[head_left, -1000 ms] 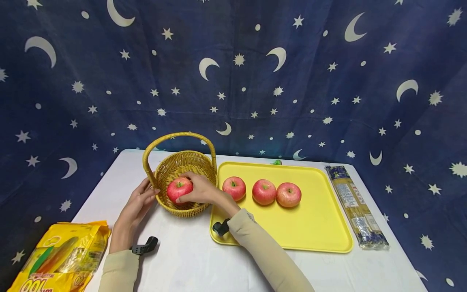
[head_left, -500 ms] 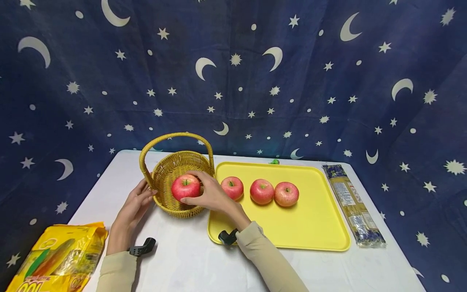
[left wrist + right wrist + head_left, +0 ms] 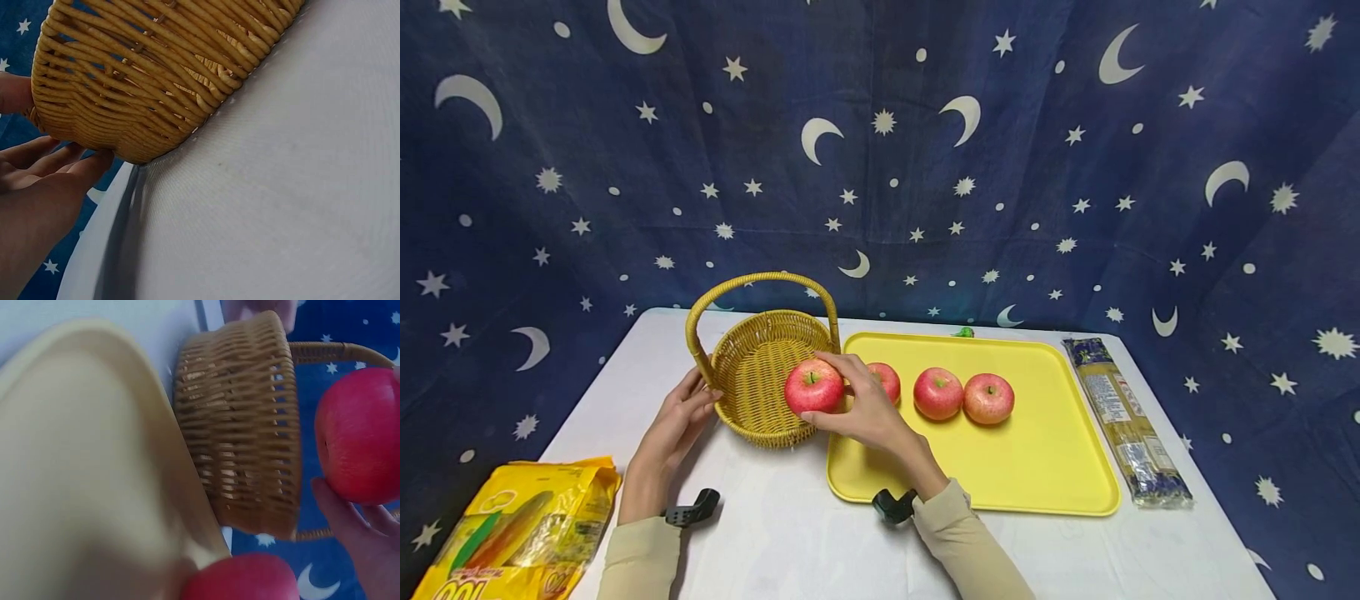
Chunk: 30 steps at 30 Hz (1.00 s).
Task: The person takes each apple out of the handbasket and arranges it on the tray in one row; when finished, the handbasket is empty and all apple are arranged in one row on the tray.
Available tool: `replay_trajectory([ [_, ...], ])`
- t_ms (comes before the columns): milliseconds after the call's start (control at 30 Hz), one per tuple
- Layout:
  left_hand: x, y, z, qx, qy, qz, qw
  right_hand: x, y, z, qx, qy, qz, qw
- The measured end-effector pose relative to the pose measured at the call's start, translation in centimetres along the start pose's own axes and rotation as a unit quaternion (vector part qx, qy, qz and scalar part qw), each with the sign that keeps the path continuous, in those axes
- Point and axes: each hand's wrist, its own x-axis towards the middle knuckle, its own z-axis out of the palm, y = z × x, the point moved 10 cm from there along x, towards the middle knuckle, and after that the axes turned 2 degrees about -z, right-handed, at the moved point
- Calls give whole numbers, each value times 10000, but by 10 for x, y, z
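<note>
My right hand (image 3: 871,410) grips a red apple (image 3: 812,387) between thumb and fingers, stem up, over the right side of the wicker basket (image 3: 778,317). In the right wrist view that apple (image 3: 359,437) is above the rim, clear of the basket wall (image 3: 240,425). Against the basket's left side, my left hand (image 3: 676,421) holds it, thumb at the rim and fingers along the outer weave, as the left wrist view shows with the hand (image 3: 44,181) beside the wall (image 3: 144,81). No apple shows inside the basket.
A yellow tray (image 3: 1022,467) lies right of the basket, bearing a partly hidden apple (image 3: 887,382) and two more, a middle apple (image 3: 937,393) and a right apple (image 3: 989,398). A noodle-like packet (image 3: 1126,421) lies beyond it. A yellow bag (image 3: 520,529) sits front left.
My right hand has lifted the apple from inside the basket and carried it rightward to above the rim. My left hand keeps its place on the basket; the view has shifted slightly.
</note>
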Motion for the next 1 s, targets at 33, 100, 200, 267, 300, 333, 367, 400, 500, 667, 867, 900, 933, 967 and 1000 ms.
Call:
replay_trajectory([
  [33, 0, 0, 0, 7, 0, 0, 10000, -2, 1, -4, 13, 42, 17, 10000],
  [100, 0, 0, 0, 23, 11, -11, 10000, -6, 1, -13, 52, 145, 34, 9999],
  [200, -1, 1, 1, 19, 40, -51, 10000, -13, 4, -28, 55, 340, 92, 9994],
  [267, 0, 1, 1, 42, 49, -99, 9999, -17, 6, -39, 86, 465, 117, 9988],
  [300, 0, 0, 1, 58, 56, -141, 9999, -19, 7, -43, 110, 506, 148, 9986],
  [333, 0, 0, 1, 69, 64, -178, 9998, -22, 9, -48, 103, 552, 197, 9982],
  [367, 0, 0, 1, 91, 70, -217, 9997, -24, 11, -53, 98, 598, 224, 9979],
  [400, 0, 0, 1, 102, 79, -252, 9996, -26, 12, -57, 106, 641, 247, 9976],
  [500, -1, 0, 1, 51, 74, -274, 9996, -33, 19, -70, 113, 768, 427, 9961],
  [667, -3, 3, 1, -45, 44, -127, 9999, -46, 33, -92, 275, 990, 794, 9915],
  [867, -2, 4, 3, -113, -30, 3, 9999, -62, 47, -121, 248, 1175, 1056, 9871],
  [900, -2, 4, 4, -98, -37, 13, 9999, -64, 49, -125, 252, 1199, 1075, 9866],
  [933, -2, 4, 4, -95, -42, 12, 9999, -67, 52, -130, 247, 1223, 1087, 9862],
  [967, -2, 4, 4, -101, -41, 4, 9999, -69, 54, -134, 251, 1242, 1085, 9860],
  [1000, -2, 4, 4, -85, -45, 0, 10000, -71, 56, -139, 266, 1264, 1086, 9857],
])
